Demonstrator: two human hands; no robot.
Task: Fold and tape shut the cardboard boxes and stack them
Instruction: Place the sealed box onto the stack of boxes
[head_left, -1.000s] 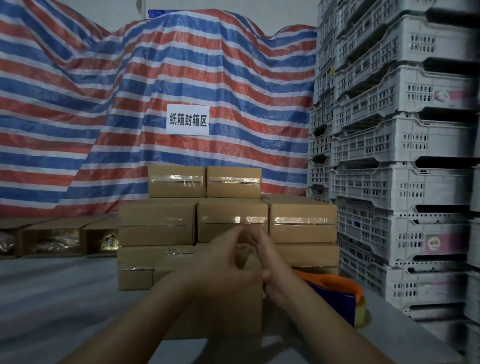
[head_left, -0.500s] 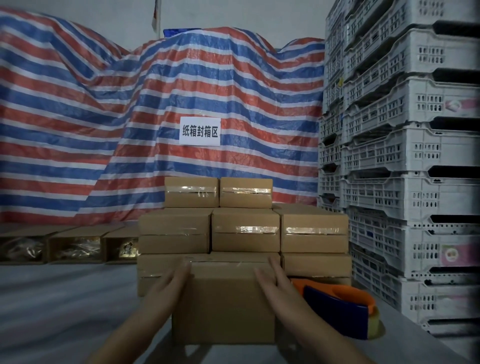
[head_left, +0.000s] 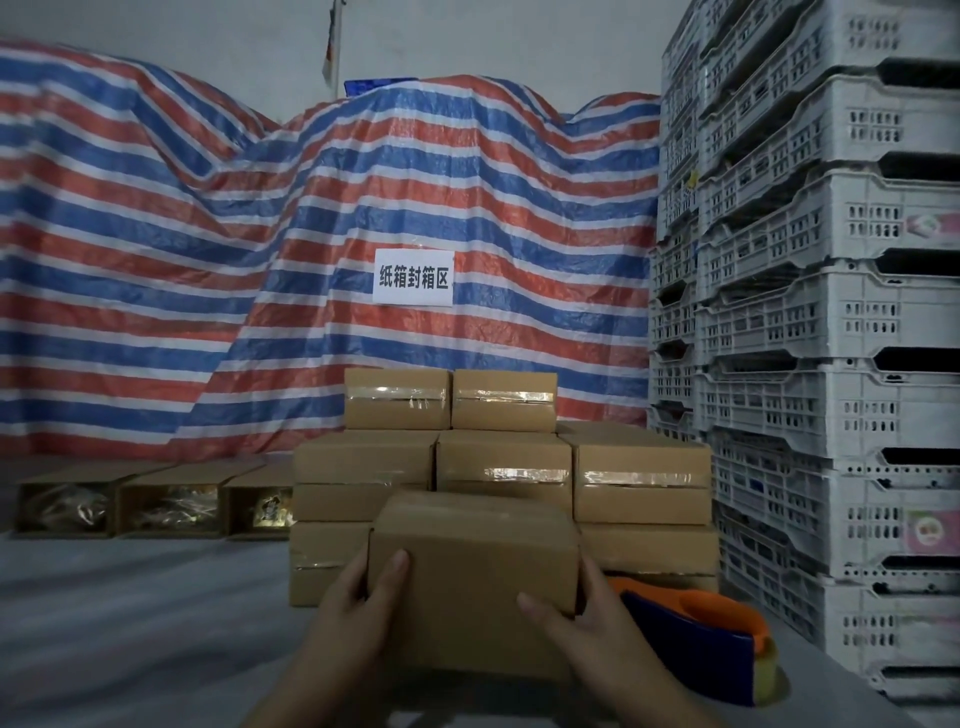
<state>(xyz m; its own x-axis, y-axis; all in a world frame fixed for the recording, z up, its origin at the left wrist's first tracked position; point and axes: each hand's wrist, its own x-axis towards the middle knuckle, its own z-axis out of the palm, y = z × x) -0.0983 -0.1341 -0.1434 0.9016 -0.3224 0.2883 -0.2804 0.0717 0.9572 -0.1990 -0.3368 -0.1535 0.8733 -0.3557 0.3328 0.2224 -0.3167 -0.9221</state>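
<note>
Gripped from both sides: left hand (head_left: 358, 597) curled round the left edge of the closed cardboard box (head_left: 470, 582), thumb on its near face; right hand (head_left: 582, 618) wrapped round the right edge, thumb likewise on the near face. Box upright, just in front of the stack of taped boxes (head_left: 504, 467). Tape dispenser (head_left: 696, 644) on the table (head_left: 130, 623), just right of the box. Open boxes (head_left: 156, 501) far left. White crates (head_left: 831, 312) stacked at right.

A single head-worn wide-angle camera looks forward and slightly down, close above the held box (head_left: 470, 587), facing the stack of taped boxes (head_left: 504, 467) directly behind it.
</note>
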